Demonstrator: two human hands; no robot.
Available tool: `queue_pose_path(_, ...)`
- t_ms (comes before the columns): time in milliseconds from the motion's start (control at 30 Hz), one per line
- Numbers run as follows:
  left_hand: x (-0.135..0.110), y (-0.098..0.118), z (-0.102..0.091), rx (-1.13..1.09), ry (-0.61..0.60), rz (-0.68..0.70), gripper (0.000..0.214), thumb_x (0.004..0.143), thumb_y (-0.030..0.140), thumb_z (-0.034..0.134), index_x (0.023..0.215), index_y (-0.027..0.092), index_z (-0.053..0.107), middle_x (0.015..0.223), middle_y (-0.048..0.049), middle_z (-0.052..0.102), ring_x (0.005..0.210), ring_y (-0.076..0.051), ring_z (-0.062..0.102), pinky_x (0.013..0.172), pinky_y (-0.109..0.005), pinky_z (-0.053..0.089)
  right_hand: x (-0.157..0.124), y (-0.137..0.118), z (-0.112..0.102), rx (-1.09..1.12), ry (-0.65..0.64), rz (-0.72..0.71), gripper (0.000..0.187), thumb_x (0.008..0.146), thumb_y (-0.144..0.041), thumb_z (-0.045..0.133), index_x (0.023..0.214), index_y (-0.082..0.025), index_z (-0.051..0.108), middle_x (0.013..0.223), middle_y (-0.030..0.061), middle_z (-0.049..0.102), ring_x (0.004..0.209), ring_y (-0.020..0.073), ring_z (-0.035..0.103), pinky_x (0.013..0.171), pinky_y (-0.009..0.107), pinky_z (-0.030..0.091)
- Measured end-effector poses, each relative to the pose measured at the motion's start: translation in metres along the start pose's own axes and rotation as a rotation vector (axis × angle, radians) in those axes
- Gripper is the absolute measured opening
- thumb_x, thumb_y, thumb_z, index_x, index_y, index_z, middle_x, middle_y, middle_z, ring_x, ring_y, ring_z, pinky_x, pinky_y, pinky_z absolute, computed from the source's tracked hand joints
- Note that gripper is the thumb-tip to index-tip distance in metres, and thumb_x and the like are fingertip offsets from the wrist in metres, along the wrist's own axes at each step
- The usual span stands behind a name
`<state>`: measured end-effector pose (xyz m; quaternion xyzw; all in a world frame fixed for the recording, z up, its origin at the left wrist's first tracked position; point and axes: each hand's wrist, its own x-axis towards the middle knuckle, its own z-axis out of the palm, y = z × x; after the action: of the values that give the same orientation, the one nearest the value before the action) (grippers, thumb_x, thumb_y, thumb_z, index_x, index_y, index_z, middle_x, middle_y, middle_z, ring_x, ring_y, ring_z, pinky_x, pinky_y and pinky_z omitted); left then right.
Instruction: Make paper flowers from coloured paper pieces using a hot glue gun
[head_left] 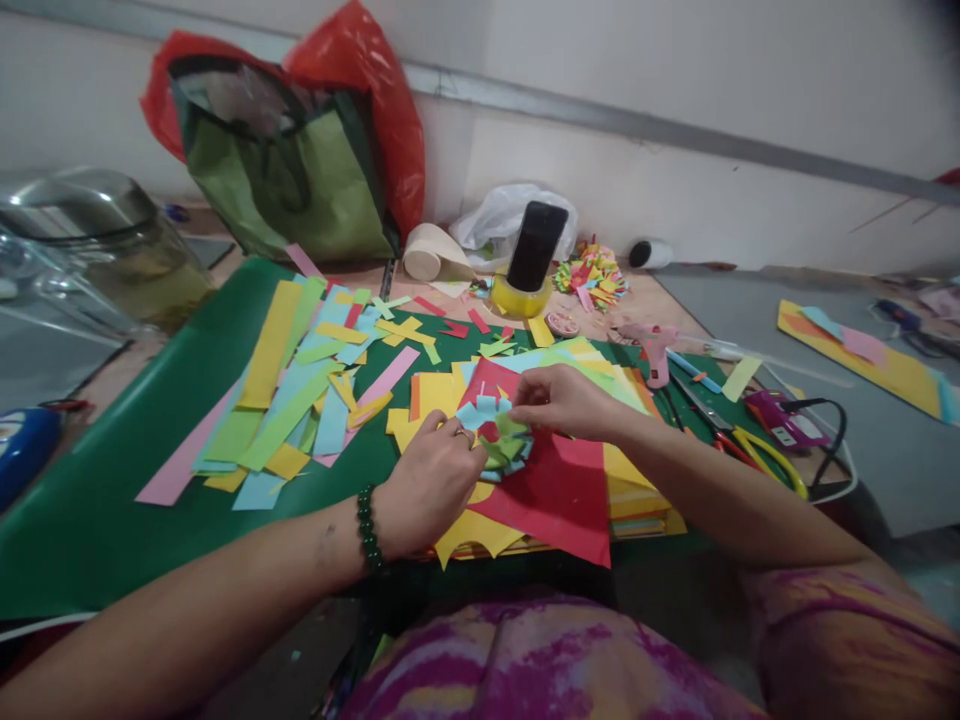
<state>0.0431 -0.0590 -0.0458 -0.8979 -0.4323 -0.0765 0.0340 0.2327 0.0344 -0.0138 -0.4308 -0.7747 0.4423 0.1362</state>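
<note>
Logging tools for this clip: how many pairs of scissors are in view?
1: yellow-handled scissors lie on the green mat, right of the right hand, beside the pink glue gun. Others may hide under the paper.

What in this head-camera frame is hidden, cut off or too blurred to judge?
- Head view: how the paper cluster is joined is hidden by the left hand and right hand.
- Head view: the blue object is cut off by the left edge.
- Head view: items on the far yellow sheet are blurred.
</note>
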Motion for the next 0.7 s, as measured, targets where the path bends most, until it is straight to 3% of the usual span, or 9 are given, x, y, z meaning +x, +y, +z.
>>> queue_pose_path(433, 0.003, 0.002, -0.009, 0.006, -0.114, -0.020, 0.018, 0.087, 0.010, 0.050, 0.074, 0.015, 0.063, 0.074, -0.0105, 0.066, 0.080, -0.025, 0.061, 0.075, -0.039, 0.038, 0.015, -0.004, 0.002, -0.384, -0.034, 0.050, 0.011, 0.075, -0.026, 0.069, 0.074, -0.016, 0.072, 0.053, -0.0027, 0.059, 0.052, 0.0100, 0.050, 0.051, 0.023, 0.032)
queue_pose_path(600, 0.002, -0.005, -0.016, -0.139, -0.111, -0.104, 0.017, 0.086, 0.017, 0.052, 0.077, 0.016, 0.066, 0.073, -0.0077, 0.067, 0.079, -0.024, 0.062, 0.077, -0.039, 0.040, 0.011, -0.006, -0.003, -0.182, 0.006, -0.006, 0.014, 0.074, -0.028, 0.068, 0.068, -0.015, 0.067, 0.059, -0.0011, 0.062, 0.054, 0.0101, 0.051, 0.052, 0.022, 0.035)
queue_pose_path(700, 0.003, -0.015, -0.021, -0.325, 0.025, -0.250, 0.015, 0.084, 0.028, 0.061, 0.091, 0.018, 0.069, 0.074, -0.0037, 0.068, 0.075, -0.021, 0.062, 0.071, -0.034, 0.041, 0.005, -0.013, -0.008, 0.013, 0.003, -0.107, 0.020, 0.072, -0.034, 0.068, 0.068, -0.015, 0.064, 0.061, -0.0004, 0.062, 0.055, 0.0101, 0.052, 0.051, 0.022, 0.039)
